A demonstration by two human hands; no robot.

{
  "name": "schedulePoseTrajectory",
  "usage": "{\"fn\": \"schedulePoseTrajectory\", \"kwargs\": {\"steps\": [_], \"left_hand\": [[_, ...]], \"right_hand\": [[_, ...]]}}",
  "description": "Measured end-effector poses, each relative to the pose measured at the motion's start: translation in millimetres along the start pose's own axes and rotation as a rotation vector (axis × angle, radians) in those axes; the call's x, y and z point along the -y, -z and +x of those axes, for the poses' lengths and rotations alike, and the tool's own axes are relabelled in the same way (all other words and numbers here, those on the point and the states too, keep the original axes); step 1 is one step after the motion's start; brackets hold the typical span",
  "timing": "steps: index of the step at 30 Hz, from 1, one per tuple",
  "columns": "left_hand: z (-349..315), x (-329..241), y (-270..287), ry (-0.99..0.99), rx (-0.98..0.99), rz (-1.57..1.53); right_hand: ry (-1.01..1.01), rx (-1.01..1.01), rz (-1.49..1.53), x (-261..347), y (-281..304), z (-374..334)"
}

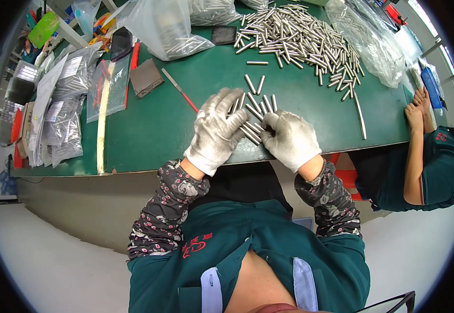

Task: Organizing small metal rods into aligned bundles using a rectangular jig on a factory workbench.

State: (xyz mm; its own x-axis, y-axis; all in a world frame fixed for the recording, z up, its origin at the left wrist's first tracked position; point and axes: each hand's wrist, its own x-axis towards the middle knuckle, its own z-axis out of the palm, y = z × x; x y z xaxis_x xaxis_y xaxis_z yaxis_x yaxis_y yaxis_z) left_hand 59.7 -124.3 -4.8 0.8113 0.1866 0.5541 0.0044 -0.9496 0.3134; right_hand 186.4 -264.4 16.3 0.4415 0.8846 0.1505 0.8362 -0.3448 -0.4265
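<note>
Resting at the green worktop's [185, 120] near edge: gloved left hand [215, 130] and right hand [288, 139], fingers curled loosely over a small cluster of metal pins [253, 112]. Large pin heap [295, 39] at far edge; clear bags [164, 28] far left; red-handled tool [180, 91] just left of the hands.

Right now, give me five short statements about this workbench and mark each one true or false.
1. Both hands wear gloves. True: left hand, right hand.
2. The hands rest on a small batch of metal rods. True.
3. The table is red. False: it is green.
4. The big pile of rods lies at the table's near edge. False: it lies far from the person.
5. A co-worker's hands rest at the table's right end. True.
</note>
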Motion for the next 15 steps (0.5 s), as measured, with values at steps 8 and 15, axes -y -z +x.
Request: {"fn": "schedulePoseTrajectory", "kwargs": {"steps": [8,15], "left_hand": [[-17,-5,18,0.320,0.005,0.195],[-9,-3,16,0.239,0.031,0.191]], "right_hand": [[0.108,0.032,-0.172,-19,17,-3],[0.317,-0.030,-0.021,-8,1,-4]]}}
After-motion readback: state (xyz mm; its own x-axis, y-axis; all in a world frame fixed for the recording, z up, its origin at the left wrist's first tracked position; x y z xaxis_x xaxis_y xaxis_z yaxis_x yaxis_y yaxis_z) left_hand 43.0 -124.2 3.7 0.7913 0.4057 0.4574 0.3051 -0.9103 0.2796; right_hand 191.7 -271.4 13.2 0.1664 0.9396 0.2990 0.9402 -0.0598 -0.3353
